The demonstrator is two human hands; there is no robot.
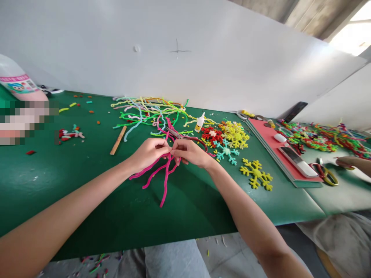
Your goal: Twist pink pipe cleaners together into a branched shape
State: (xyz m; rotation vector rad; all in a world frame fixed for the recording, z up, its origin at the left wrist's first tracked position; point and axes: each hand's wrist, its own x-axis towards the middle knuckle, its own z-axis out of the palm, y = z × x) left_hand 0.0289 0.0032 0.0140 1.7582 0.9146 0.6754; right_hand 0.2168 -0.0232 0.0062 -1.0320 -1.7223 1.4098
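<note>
Both of my hands meet over the middle of the green table, pinching a bunch of pink pipe cleaners [165, 181]. My left hand [152, 154] grips the bunch from the left, thumb and fingertips pressed together. Against it, my right hand [189, 153] pinches the same bunch from the right. Several pink strands hang toward me below the fingers, and others stick out beyond them. The exact crossing point is hidden by my fingertips. Just behind my right hand lie scissors [199, 143], partly covered. A small glue bottle [199, 122] stands farther back.
Loose coloured pipe cleaners [150, 112] lie at the back, near a wooden stick [118, 140]. Yellow snowflakes [256, 174], a blue snowflake [226, 151] and a red one [213, 136] are to the right. Beyond are a red folder [266, 139] and a co-worker's hand [346, 162].
</note>
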